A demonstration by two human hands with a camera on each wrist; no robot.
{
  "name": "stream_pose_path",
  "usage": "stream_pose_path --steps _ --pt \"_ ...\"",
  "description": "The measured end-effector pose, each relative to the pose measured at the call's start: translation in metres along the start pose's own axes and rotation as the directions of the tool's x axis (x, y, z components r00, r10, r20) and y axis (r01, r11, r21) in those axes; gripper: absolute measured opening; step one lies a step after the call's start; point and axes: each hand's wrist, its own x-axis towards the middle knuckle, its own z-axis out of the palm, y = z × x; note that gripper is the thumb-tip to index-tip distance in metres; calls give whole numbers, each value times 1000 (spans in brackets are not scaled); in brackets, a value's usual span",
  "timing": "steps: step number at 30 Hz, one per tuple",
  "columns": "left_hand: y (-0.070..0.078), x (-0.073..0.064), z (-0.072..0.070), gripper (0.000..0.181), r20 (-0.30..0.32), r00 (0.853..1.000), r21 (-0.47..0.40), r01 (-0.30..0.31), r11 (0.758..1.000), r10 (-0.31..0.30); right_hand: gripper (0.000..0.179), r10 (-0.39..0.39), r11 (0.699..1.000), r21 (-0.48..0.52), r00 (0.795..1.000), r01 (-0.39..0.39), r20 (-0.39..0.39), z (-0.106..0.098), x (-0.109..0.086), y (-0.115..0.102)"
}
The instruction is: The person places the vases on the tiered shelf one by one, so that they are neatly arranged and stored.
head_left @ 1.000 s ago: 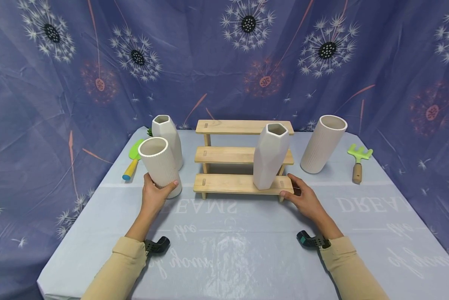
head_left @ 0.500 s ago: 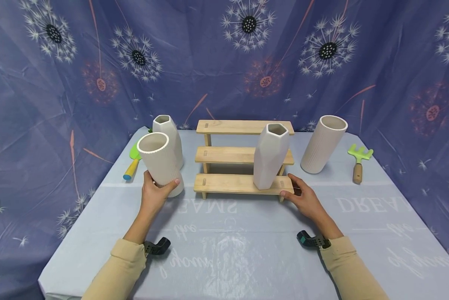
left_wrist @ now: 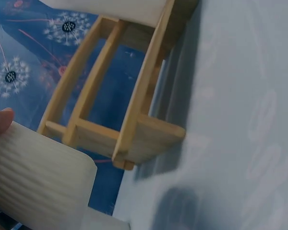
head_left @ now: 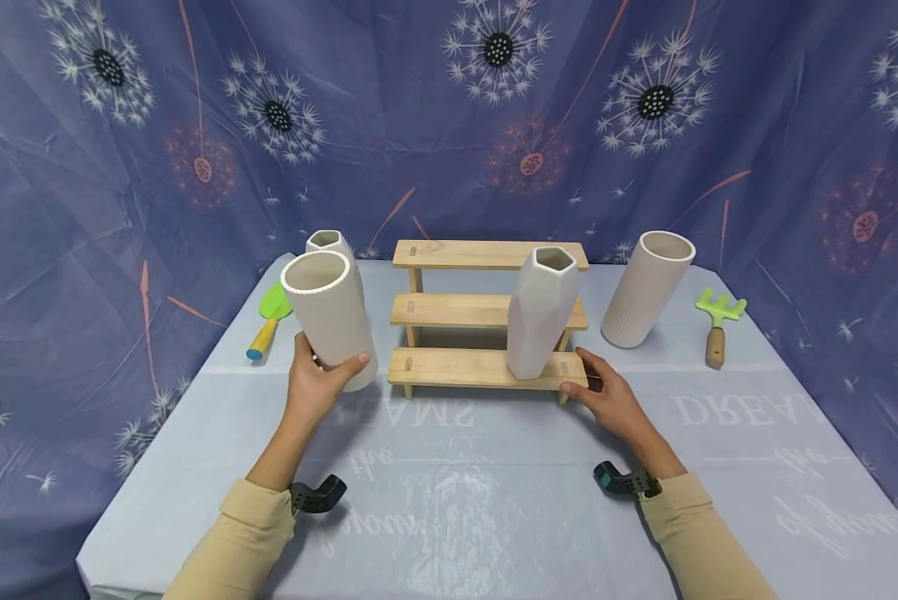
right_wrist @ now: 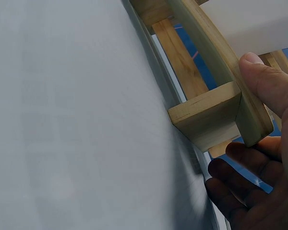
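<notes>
Fingers of the left hand (head_left: 317, 387) curl partway round a ribbed white vase (head_left: 332, 321), holding it above the table (head_left: 494, 508), left of the wooden stand (head_left: 456, 310) and in front of a faceted vase (head_left: 343, 244). Thumb and forefinger of the right hand (head_left: 612, 400) pinch the right end of the stand's lowest step (head_left: 452, 367), beside another faceted vase (head_left: 541, 321) standing on it.

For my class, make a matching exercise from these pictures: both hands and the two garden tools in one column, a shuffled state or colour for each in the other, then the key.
Column one
1. Left hand
2. Right hand
3. Trowel
4. Garden fork

Column two
A. Holding the end of the bottom shelf
B. Brown handle
C. Gripping a ribbed vase
D. Yellow handle, blue end

Pairs: 1-C, 2-A, 3-D, 4-B
</notes>
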Motion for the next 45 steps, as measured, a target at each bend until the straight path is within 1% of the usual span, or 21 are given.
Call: stream_pose_path --steps 7,14,18,25,31,38,45 --pt "13 -2 6 85 29 1000 -32 -10 999 11 84 13 1000 4 1000 -13 3 0 0 1" --pt "22 -3 14 86 71 997 -71 -26 997 31 83 8 1000 0 1000 -8 6 0 0 -1" --pt "24 -1 20 85 90 995 -88 -38 995 46 83 6 1000 -5 1000 -6 2 0 0 0" --pt "28 1 31 83 108 992 -92 -61 994 71 83 -1 1000 -3 1000 1 -8 0 -1 -1" --pt "31 2 42 82 133 988 -115 -62 991 77 84 10 1000 2 1000 -10 -4 0 0 -3" --pt "33 4 54 79 156 984 -118 -71 990 89 84 11 1000 2 1000 -11 1 0 -1 -3" --pt "35 3 67 79 174 980 -121 -74 990 95 84 10 1000 6 1000 -10 -2 0 -1 -3"
